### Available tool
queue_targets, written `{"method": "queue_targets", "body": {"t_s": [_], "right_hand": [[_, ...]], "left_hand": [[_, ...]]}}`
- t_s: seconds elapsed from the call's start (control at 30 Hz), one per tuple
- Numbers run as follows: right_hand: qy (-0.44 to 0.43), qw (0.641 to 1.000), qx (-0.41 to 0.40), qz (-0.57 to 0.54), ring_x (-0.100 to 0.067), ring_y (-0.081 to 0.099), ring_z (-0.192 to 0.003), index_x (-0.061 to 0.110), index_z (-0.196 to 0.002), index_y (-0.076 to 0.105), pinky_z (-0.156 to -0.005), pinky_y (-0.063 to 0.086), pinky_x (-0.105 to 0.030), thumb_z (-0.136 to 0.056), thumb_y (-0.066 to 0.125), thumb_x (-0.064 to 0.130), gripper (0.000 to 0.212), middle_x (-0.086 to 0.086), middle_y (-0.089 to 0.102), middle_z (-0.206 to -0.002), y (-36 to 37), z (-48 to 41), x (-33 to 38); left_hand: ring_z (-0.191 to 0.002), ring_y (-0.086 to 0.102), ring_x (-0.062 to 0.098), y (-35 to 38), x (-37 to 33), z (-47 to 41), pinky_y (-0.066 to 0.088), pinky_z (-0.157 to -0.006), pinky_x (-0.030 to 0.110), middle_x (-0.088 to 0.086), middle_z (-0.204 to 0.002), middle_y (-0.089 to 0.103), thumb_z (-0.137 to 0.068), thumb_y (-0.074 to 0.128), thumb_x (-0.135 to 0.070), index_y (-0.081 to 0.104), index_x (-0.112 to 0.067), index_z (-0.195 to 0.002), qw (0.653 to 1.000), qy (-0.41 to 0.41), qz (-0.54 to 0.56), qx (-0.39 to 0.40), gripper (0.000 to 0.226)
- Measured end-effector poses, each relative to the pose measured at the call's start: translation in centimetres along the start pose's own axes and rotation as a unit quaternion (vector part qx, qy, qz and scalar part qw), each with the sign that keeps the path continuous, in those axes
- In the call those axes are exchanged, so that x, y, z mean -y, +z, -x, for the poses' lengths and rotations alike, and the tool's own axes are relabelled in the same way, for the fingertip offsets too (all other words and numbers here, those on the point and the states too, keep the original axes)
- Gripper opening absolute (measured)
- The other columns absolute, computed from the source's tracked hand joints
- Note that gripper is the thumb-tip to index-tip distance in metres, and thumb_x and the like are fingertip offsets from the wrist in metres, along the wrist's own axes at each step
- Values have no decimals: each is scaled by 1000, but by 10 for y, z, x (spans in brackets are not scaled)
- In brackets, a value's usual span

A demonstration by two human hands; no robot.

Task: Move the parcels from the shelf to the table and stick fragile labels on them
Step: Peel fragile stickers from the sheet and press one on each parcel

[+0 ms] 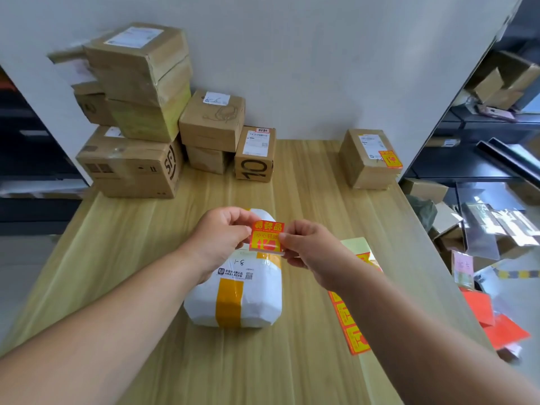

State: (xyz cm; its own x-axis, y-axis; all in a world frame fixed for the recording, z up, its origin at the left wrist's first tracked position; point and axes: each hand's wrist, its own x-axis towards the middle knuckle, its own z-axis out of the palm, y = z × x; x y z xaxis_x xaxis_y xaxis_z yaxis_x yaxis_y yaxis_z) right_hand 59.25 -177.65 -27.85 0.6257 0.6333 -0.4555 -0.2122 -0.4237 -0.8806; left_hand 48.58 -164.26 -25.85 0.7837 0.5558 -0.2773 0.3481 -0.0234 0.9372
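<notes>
two hands, left hand [222, 235] and right hand [309, 249], pinch a fragile label [266, 236] by its opposite edges, holding it flat above the white parcel [233, 299] on the near counter [146, 258], seemingly ready to stick.

2 bare arms make up all that shows of the person. The left forearm [117, 317] and the right forearm [409, 331] are uncovered along their whole visible length, from the wrists to the picture's lower edge, broad and smooth, looking thicker toward the bottom in the wide-angle view. The left hand [222, 238] and the right hand [309, 252] are bare too, with rounded knuckles and short, full fingers.
</notes>
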Motion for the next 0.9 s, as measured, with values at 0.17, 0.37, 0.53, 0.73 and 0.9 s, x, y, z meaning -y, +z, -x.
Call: {"method": "queue_targets", "body": {"t_s": [0.17, 0.37, 0.53, 0.73, 0.9], "right_hand": [[-10, 999, -17, 31, -10, 53, -62, 17, -75, 54, -65, 46, -23, -97, 53, 11, 23, -2, 59, -71, 16, 3, 0], [-25, 996, -41, 74, -10, 52, -64, 17, -76, 52, -64, 44, -23, -98, 51, 11, 23, -1, 59, -73, 31, 3, 3], [-28, 993, -64, 93, -17, 52, -69, 18, -76, 54, -70, 45, -33, -98, 52, 15, 22, -3, 60, -73, 38, 0, 4], [-17, 990, -108, 87, -17, 51, -68, 18, -73, 54, -70, 44, -32, -98, 50, 13, 26, -2, 59, -70, 33, -1, 0], [-1, 990, -127, 67, -17, 50, -67, 17, -72, 53, -67, 42, -29, -98, 49, 9, 27, -5, 57, -70, 22, 1, -13]], "left_hand": [[-65, 59, 5, -14, 7, 2, 49, -72, 23, -3, -76, 67, -90, 51, 5, 68, -21, -87, 1000, 7, 0, 14, 30], [-72, 61, 5, -30, 13, 3, 46, -68, 18, -5, -81, 66, -91, 52, 1, 67, -20, -100, 999, 15, -10, 32, 27], [-95, 63, 14, -36, 19, 3, 48, -79, 25, 0, -105, 64, -88, 58, -3, 65, -24, -108, 999, 19, -22, 33, 29], [-100, 62, 19, -50, 26, -3, 48, -78, 28, 0, -115, 60, -89, 57, -4, 46, -19, -136, 1000, 16, -18, 5, 51], [-106, 55, 17, -62, 44, -7, 42, -81, 25, 4, -126, 55, -90, 59, -8, 46, -17, -137, 997, 5, -80, -8, 49]]}}
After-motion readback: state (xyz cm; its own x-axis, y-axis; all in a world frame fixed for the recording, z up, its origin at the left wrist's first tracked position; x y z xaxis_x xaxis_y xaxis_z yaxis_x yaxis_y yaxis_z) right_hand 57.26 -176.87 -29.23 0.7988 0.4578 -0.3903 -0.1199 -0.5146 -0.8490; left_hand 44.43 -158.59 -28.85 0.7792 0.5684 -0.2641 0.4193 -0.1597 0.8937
